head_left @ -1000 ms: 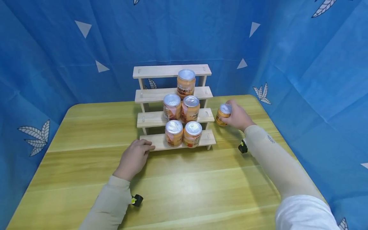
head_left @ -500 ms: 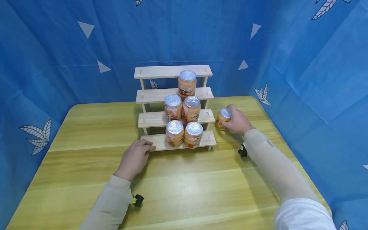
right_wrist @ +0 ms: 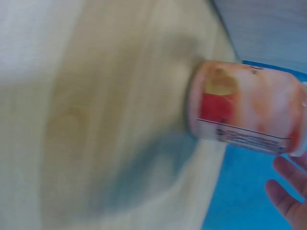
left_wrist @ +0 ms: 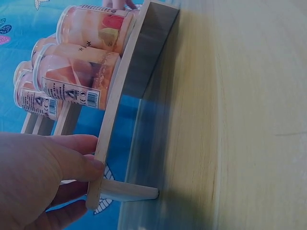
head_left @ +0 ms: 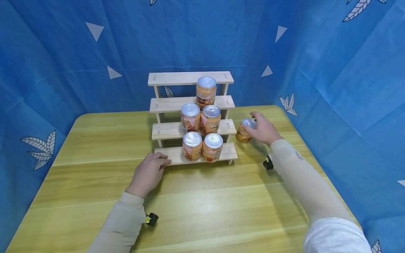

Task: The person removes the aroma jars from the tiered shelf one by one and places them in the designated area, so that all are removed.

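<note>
A four-step wooden display stand (head_left: 166,130) holds several peach-coloured cans with silvery lids. My left hand (head_left: 148,174) grips the left end of its lowest step; in the left wrist view the thumb (left_wrist: 93,166) lies on the board's edge, with fingers behind it. To the right of the stand, another such can (head_left: 243,135) stands upright on the table. My right hand (head_left: 263,129) is around its upper part, fingers spread. In the right wrist view, the can's label (right_wrist: 244,108) shows and the fingertips (right_wrist: 283,165) are apart from its side, near the lid.
Two cans (head_left: 192,149) sit on the lowest step, two (head_left: 190,121) on the second and one (head_left: 206,93) on the third. The top board (head_left: 172,78) bears none. Blue patterned cloth (head_left: 190,35) hangs behind and to the right of the wooden table (head_left: 202,218).
My right hand's fingers have loosened and spread from the can, which stays beside the stand. My left hand keeps its place on the lowest step.
</note>
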The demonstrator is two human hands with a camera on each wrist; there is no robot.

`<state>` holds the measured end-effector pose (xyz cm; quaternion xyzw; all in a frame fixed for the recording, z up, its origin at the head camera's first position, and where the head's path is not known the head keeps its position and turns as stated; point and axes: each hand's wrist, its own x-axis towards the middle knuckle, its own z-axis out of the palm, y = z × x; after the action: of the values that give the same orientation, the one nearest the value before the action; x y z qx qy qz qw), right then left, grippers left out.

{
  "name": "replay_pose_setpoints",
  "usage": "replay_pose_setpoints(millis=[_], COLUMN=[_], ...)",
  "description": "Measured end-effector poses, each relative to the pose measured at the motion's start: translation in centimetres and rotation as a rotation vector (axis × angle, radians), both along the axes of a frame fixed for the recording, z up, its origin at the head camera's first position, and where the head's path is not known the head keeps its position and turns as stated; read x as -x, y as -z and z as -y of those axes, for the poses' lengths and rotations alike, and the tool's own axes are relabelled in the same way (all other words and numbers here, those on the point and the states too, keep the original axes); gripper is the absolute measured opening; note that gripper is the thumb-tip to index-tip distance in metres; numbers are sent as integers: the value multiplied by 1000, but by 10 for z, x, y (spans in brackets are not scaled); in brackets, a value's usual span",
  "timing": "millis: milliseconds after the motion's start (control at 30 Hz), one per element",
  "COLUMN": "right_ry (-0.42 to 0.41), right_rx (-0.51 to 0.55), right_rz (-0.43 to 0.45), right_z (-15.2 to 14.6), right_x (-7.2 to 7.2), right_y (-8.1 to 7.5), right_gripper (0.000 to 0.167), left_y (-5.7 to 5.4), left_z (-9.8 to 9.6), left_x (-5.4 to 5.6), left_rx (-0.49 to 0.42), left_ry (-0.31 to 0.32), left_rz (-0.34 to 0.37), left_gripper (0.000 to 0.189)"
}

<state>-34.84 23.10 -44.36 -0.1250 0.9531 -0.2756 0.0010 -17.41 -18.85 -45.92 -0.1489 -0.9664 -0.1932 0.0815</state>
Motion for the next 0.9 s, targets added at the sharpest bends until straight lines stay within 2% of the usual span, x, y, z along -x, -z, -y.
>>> replay_pose_setpoints(millis=[200,433,700,900], right_ry=[12,-23,-76,-135], right_rx=[-19,-5,16,33], right_rz=[-2,-94,-149,-194], right_z=[2,12,42,68], right_x=[2,3,0,4], right_y=[-25,-53,-85,-108], right_gripper=[87,79,74,72], left_y=[2,3,4,3], left_z=[0,1,2,-1], left_x=[0,0,-2,0], left_rx=[-7,-8,-10,-27], left_ry=[3,7,2,-9], left_rz=[-6,-19,-13,-2], left_gripper=[26,26,26,26])
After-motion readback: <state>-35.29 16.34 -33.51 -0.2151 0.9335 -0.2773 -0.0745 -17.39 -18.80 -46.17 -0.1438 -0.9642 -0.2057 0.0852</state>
